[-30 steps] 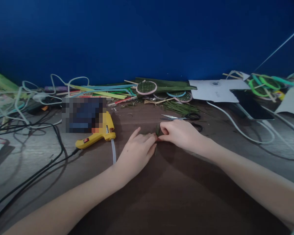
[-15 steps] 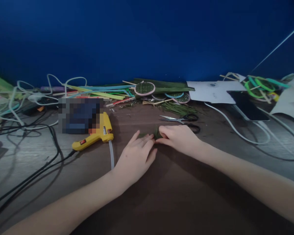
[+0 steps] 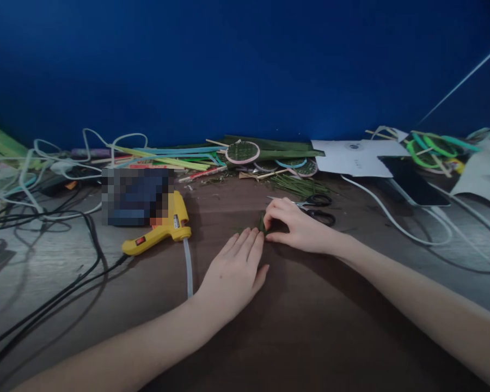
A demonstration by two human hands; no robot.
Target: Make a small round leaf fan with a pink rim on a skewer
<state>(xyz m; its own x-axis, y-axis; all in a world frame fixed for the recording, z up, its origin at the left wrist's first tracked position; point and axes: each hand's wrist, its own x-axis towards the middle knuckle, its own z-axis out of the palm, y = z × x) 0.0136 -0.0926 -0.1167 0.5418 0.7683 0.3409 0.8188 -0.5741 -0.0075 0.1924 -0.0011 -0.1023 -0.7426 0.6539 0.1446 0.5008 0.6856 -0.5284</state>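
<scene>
My left hand (image 3: 233,272) lies flat, palm down, on the brown tabletop (image 3: 302,321), its fingers stretched out over some dark green leaf strips. Most of what is under those fingers is hidden. Just beyond the fingertips, my right hand (image 3: 296,224) pinches a green leaf strip (image 3: 262,222) between thumb and fingers; the strip stands up slightly from the table. Black-handled scissors (image 3: 320,200) lie right behind the right hand, which covers part of the blades.
At left lies a yellow glue gun (image 3: 153,236) with a clear glue stick (image 3: 188,267) and black cord. Behind are round woven leaf pieces (image 3: 242,152), coloured strips and leaf scraps. White paper (image 3: 353,155), a phone (image 3: 416,182) and white cables lie at right. A blue wall (image 3: 245,65) rises behind.
My left hand has flattened, with its fingers straighter and closer together. My right hand has shifted slightly up, its fingers more curled, and more of the raised leaf strip shows.
</scene>
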